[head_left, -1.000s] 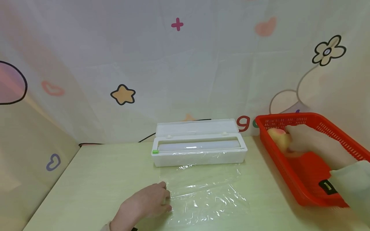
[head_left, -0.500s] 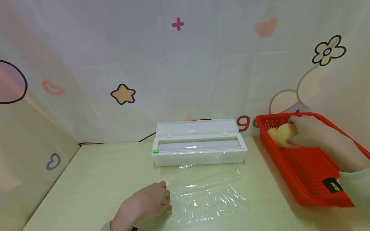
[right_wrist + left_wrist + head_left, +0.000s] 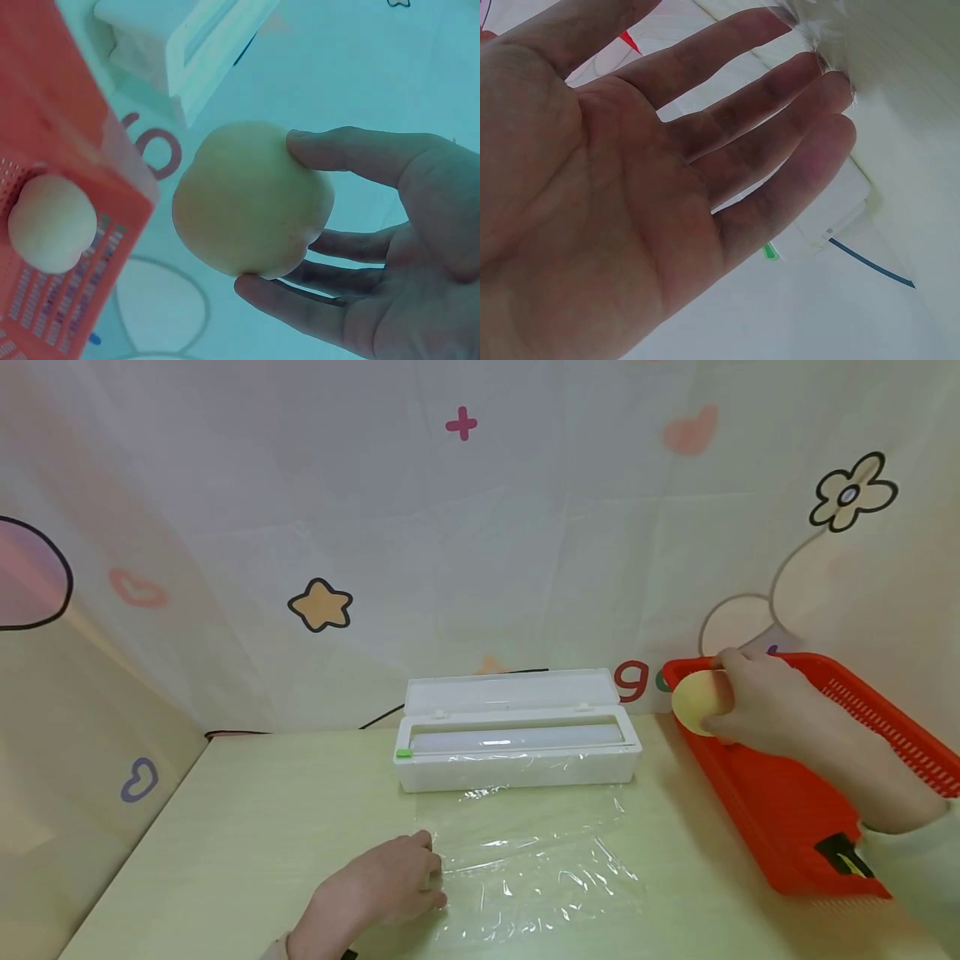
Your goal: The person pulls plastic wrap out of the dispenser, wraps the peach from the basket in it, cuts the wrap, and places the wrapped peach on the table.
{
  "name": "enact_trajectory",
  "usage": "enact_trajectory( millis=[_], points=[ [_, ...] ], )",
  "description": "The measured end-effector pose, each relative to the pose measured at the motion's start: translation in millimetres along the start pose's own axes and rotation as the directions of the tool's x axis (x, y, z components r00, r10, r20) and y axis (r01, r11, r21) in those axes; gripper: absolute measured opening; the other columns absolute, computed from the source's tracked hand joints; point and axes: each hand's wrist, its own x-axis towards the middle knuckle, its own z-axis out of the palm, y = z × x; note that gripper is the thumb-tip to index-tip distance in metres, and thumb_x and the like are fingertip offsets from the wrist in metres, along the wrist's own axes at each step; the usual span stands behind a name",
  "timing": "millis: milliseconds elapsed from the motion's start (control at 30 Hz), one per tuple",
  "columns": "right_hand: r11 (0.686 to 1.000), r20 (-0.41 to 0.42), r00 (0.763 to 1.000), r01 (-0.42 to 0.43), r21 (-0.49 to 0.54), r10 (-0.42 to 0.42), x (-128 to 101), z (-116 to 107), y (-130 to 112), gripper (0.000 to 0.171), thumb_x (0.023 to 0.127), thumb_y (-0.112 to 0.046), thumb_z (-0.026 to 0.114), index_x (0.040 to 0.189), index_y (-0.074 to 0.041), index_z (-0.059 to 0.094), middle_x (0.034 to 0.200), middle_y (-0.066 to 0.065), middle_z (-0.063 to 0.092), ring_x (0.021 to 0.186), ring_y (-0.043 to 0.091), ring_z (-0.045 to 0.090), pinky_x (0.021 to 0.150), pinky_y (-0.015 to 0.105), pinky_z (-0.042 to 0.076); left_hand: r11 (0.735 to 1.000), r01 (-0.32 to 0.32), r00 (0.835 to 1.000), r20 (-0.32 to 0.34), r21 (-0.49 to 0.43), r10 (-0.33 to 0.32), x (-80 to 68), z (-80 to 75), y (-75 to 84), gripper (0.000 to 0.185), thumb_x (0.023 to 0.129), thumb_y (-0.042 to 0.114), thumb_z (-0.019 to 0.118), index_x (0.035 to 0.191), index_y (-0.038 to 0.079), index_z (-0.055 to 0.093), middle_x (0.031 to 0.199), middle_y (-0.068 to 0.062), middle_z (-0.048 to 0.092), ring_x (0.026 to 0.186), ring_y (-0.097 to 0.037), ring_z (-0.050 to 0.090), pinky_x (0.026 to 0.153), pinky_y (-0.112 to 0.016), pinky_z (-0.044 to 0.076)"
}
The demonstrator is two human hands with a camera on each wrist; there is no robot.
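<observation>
Backdrop cloth [image 3: 525,543], pale, printed with hearts, stars and flowers; hung behind the table's far edge. Table [image 3: 292,793], light wood tone. Basket [image 3: 750,810], red plastic, perforated walls; placed at the table's right side, its far end set at the far-right corner. Dispenser box [image 3: 517,772], white, lid raised; stood along the far edge, right of the middle, with a roll [image 3: 517,740] seated inside. Film sheet [image 3: 540,881], transparent, creased; draped over the box's front wall and spread toward the near edge. Left hand [image 3: 386,877], placed toward the near edge; fingers extended, the film's left margin touched by fingertips. Right hand [image 3: 768,706], well apart from the left; a fruit is gripped between thumb and fingers. Held fruit [image 3: 697,703], pale yellow, rounded; raised above the basket's far-left corner. Second fruit [image 3: 52,225], similar; contained in the basket. Green tab [image 3: 403,753]; fitted at the box's left end.
</observation>
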Motion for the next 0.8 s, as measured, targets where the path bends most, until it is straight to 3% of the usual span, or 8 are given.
enact_trajectory(
  millis=[200, 433, 633, 800],
  points=[
    [0.994, -0.005, 0.994, 0.108, -0.027, -0.108, -10.7, 23.0, -29.9, 0.071, 0.076, -0.018, 0.088, 0.130, 0.010, 0.052, 0.115, 0.029, 0.057, 0.095, 0.041, 0.058, 0.071, 0.051, 0.060, 1.000, -0.006, 1.000, 0.002, 0.004, 0.006, 0.7, 0.0, -0.6, 0.019, 0.091, 0.025, 0.079, 0.093, 0.007, 0.073, 0.088, 0.004, 0.047, 0.075, -0.011, 0.046, 0.075, -0.030, 0.048],
    [0.964, -0.008, 0.965, 0.263, -0.041, -0.263, -23.1, 52.9, -58.6, 0.067, 0.070, -0.019, 0.093, 0.123, 0.005, 0.060, 0.113, 0.020, 0.061, 0.097, 0.036, 0.059, 0.078, 0.051, 0.058, 1.000, 0.005, 1.000, -0.001, -0.003, -0.005, 0.5, -0.2, -0.1, 0.019, 0.091, 0.025, 0.079, 0.094, 0.006, 0.074, 0.089, 0.004, 0.047, 0.075, -0.011, 0.047, 0.075, -0.030, 0.048],
    [0.956, 0.051, 0.955, 0.292, -0.012, -0.291, -32.4, 81.3, -81.2, 0.061, 0.072, -0.018, 0.092, 0.122, 0.002, 0.063, 0.111, 0.014, 0.062, 0.095, 0.029, 0.059, 0.081, 0.044, 0.057, 1.000, 0.017, 1.000, 0.002, 0.002, -0.017, 1.2, 0.0, 0.3, 0.021, 0.091, 0.025, 0.079, 0.096, 0.006, 0.074, 0.089, 0.003, 0.048, 0.076, -0.012, 0.048, 0.076, -0.031, 0.049],
    [0.946, 0.050, 0.945, 0.322, 0.040, -0.323, -43.4, 105.5, -96.7, 0.057, 0.072, -0.015, 0.092, 0.120, -0.002, 0.064, 0.113, 0.011, 0.062, 0.102, 0.031, 0.058, 0.089, 0.047, 0.055, 1.000, 0.018, 1.000, -0.004, 0.007, -0.018, 1.8, 0.0, 0.5, 0.023, 0.091, 0.025, 0.080, 0.098, 0.005, 0.074, 0.089, 0.003, 0.048, 0.077, -0.012, 0.049, 0.077, -0.032, 0.050]
  ],
)
